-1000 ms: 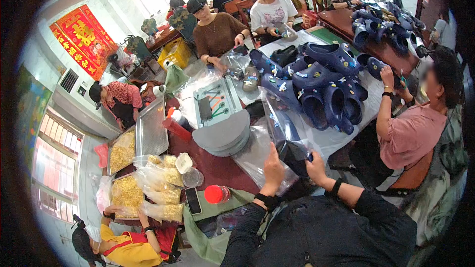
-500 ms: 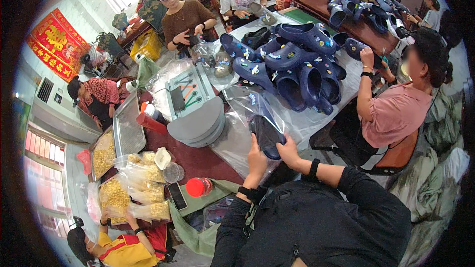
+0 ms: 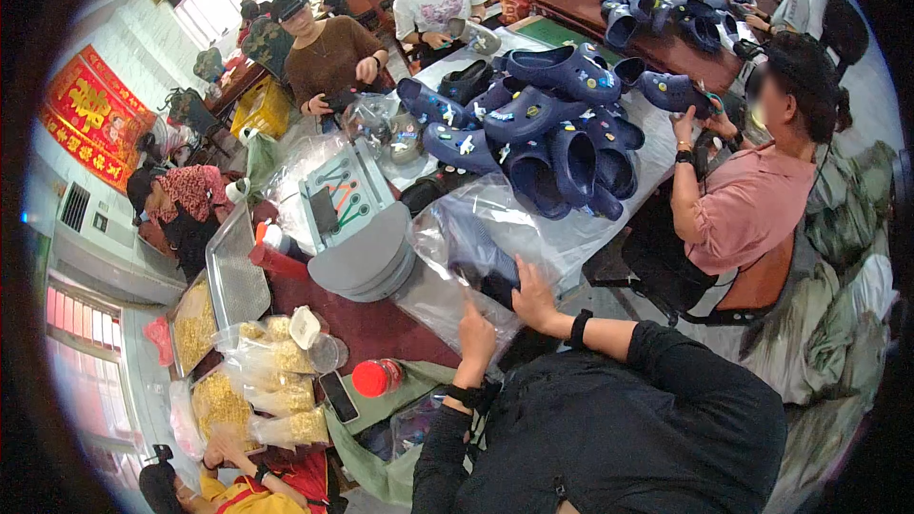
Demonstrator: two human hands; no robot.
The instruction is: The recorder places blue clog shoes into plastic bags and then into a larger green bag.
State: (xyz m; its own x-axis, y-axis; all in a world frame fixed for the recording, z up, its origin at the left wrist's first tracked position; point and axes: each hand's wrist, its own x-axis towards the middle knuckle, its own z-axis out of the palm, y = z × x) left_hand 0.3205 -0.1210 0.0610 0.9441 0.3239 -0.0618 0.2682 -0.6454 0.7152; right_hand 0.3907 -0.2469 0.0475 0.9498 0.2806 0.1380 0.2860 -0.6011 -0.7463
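Note:
A clear plastic bag [image 3: 440, 228] lies at the near end of the table with a navy clog [image 3: 476, 252] inside it, seen through the film. My left hand [image 3: 476, 333] is closed on the bag's near edge, its index finger pointing along it. On the other side, my right hand [image 3: 536, 297] grips the clog's heel end through or beside the film; its fingertips are partly hidden. Just beyond the bag rises a pile of navy clogs [image 3: 533, 119] with small coloured charms on them.
Left of the bag stand a stack of grey rounded pieces [image 3: 367, 262] and a grey tray [image 3: 347, 200] with small tools. Nearer are a red-lidded jar [image 3: 376, 378], a phone [image 3: 339, 397] and bags of yellow bits [image 3: 276, 371]. A co-worker in pink [image 3: 747, 200] handles a clog at right.
My hands have lowered the bagged clog toward the table. My right hand has shifted up along the heel, my left hand down and left. The whole view has shifted slightly.

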